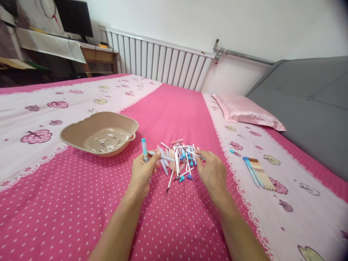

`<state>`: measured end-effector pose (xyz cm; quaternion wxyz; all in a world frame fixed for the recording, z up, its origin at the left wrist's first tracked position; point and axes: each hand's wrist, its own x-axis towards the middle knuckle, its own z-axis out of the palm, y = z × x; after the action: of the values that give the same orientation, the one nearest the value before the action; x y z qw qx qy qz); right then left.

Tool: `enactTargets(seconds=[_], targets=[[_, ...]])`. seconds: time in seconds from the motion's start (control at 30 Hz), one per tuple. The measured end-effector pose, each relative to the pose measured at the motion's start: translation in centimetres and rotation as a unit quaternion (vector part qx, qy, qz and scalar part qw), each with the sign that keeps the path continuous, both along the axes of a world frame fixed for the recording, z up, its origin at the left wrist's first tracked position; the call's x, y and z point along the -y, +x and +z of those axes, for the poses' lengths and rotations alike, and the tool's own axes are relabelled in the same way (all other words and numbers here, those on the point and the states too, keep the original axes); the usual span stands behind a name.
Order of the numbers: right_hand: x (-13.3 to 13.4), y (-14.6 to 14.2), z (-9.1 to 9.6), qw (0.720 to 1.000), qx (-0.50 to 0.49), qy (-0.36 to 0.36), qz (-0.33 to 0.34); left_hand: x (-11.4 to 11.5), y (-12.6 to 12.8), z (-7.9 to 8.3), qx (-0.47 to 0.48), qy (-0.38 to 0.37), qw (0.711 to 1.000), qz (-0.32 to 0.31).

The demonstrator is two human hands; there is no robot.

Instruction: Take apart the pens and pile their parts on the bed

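Observation:
My left hand [141, 171] is closed around a light blue pen tube [144, 146] that stands upright. Between its thumb and fingers a pale blue-grey pen barrel [165, 157] points to the right. My right hand [214, 169] pinches a thin white pen refill [192, 153] at its right end. Under and between both hands lies a loose pile of pen parts: white refills [177, 164] with dark tips, pale pink and lilac barrels [164, 166], and small blue pieces [182, 179]. My right fingertips partly hide the pile's right edge.
A beige basin [81, 142] with small white pieces in it stands on the left. On the right lies a row of assembled-looking pens [259, 173], with a small blue piece [232, 151] nearby. A pink pillow [247, 111] rests against the grey headboard [304, 90]. A radiator [160, 59] lines the wall.

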<state>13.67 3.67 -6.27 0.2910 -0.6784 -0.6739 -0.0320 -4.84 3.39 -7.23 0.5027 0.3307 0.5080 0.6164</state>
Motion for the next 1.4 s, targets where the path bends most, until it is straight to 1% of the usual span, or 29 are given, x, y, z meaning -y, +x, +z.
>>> enactTargets(seconds=[0.03, 0.1, 0.17, 0.23, 0.27, 0.37, 0.43, 0.5, 0.57, 0.6, 0.63, 0.67, 0.7, 0.73, 0.77, 0.83, 0.87, 0.9, 0.93, 0.97, 1.0, 1.07, 1.17, 1.23, 1.27, 1.3, 1.33, 1.4], targets=[[0.1, -0.2, 0.0, 0.999, -0.027, 0.007, 0.015, 0.1, 0.0, 0.1, -0.005, -0.005, 1.000, -0.015], [0.2, -0.6, 0.0, 0.991, -0.109, 0.014, 0.080, 0.4, 0.3, 0.3, -0.005, -0.022, 0.997, -0.069], [0.4, -1.1, 0.1, 0.965, -0.203, -0.010, 0.168, 0.7, 0.6, 0.6, 0.014, -0.036, 0.989, -0.142], [0.7, -1.7, 0.3, 0.936, -0.262, -0.056, 0.230, 0.9, 0.9, 0.8, 0.047, -0.038, 0.979, -0.196], [0.8, -1.9, 0.4, 0.925, -0.277, -0.079, 0.248, 0.9, 1.1, 0.8, 0.066, -0.034, 0.975, -0.208], [1.1, -2.1, 0.6, 0.903, -0.292, -0.130, 0.287, 0.8, 1.1, 0.8, 0.118, -0.027, 0.971, -0.207], [1.1, -1.7, 0.7, 0.898, -0.276, -0.162, 0.301, 0.6, 0.7, 0.9, 0.131, -0.030, 0.970, -0.201], [0.9, -0.8, 0.7, 0.907, -0.234, -0.194, 0.291, 0.3, 0.2, 0.9, 0.133, -0.030, 0.974, -0.182], [0.5, 0.1, 0.6, 0.924, -0.195, -0.209, 0.253, 0.1, -0.3, 1.0, 0.137, -0.023, 0.979, -0.151], [0.2, 0.5, 0.5, 0.932, -0.192, -0.203, 0.231, 0.0, -0.5, 1.0, 0.140, -0.019, 0.980, -0.138], [0.0, 0.8, 0.4, 0.936, -0.207, -0.191, 0.210, 0.0, -0.6, 1.0, 0.139, -0.016, 0.981, -0.131], [-0.1, 0.9, 0.3, 0.932, -0.242, -0.184, 0.195, 0.1, -0.6, 1.1, 0.135, -0.015, 0.982, -0.133], [-0.2, 0.7, 0.2, 0.918, -0.296, -0.187, 0.184, 0.1, -0.5, 1.1, 0.126, -0.016, 0.981, -0.144], [-0.2, 0.4, 0.1, 0.892, -0.360, -0.203, 0.183, 0.3, -0.4, 1.1, 0.115, -0.017, 0.980, -0.162], [-0.2, 0.0, 0.0, 0.854, -0.425, -0.232, 0.191, 0.4, -0.2, 1.1, 0.102, -0.020, 0.977, -0.186], [0.2, -1.1, -0.1, 0.765, -0.518, -0.309, 0.224, 0.7, 0.2, 1.1, 0.070, -0.025, 0.967, -0.245], [0.4, -1.6, -0.1, 0.726, -0.539, -0.348, 0.246, 0.9, 0.3, 1.1, 0.051, -0.027, 0.960, -0.275], [0.7, -2.1, -0.1, 0.696, -0.546, -0.382, 0.269, 1.0, 0.5, 1.0, 0.028, -0.026, 0.954, -0.297], [1.0, -2.4, -0.1, 0.676, -0.541, -0.410, 0.286, 1.1, 0.6, 0.9, 0.001, -0.025, 0.952, -0.305], [1.2, -2.7, -0.1, 0.666, -0.531, -0.431, 0.299, 1.1, 0.7, 0.8, -0.028, -0.025, 0.952, -0.303], [1.5, -2.8, -0.1, 0.662, -0.520, -0.445, 0.307, 1.1, 0.8, 0.7, -0.056, -0.025, 0.954, -0.292], [1.8, -2.9, -0.1, 0.665, -0.508, -0.450, 0.312, 0.9, 1.0, 0.5, -0.105, -0.025, 0.959, -0.264], [1.9, -2.5, 0.1, 0.666, -0.507, -0.449, 0.314, 0.6, 1.2, 0.3, -0.137, -0.008, 0.964, -0.227], [1.5, -1.9, 0.2, 0.683, -0.503, -0.438, 0.300, 0.5, 1.1, 0.3, -0.153, 0.006, 0.970, -0.186], [1.1, -1.5, 0.1, 0.702, -0.501, -0.419, 0.284, 0.5, 1.1, 0.3, -0.163, 0.007, 0.973, -0.162], [0.6, -1.1, -0.1, 0.731, -0.499, -0.387, 0.258, 0.4, 1.0, 0.3, -0.172, 0.003, 0.975, -0.141], [0.0, -0.5, -0.5, 0.769, -0.493, -0.339, 0.225, 0.4, 0.9, 0.3, -0.177, -0.004, 0.977, -0.123], [-1.3, 0.6, -1.7, 0.854, -0.452, -0.211, 0.150, 0.5, 0.6, 0.4, -0.164, -0.019, 0.981, -0.106]])
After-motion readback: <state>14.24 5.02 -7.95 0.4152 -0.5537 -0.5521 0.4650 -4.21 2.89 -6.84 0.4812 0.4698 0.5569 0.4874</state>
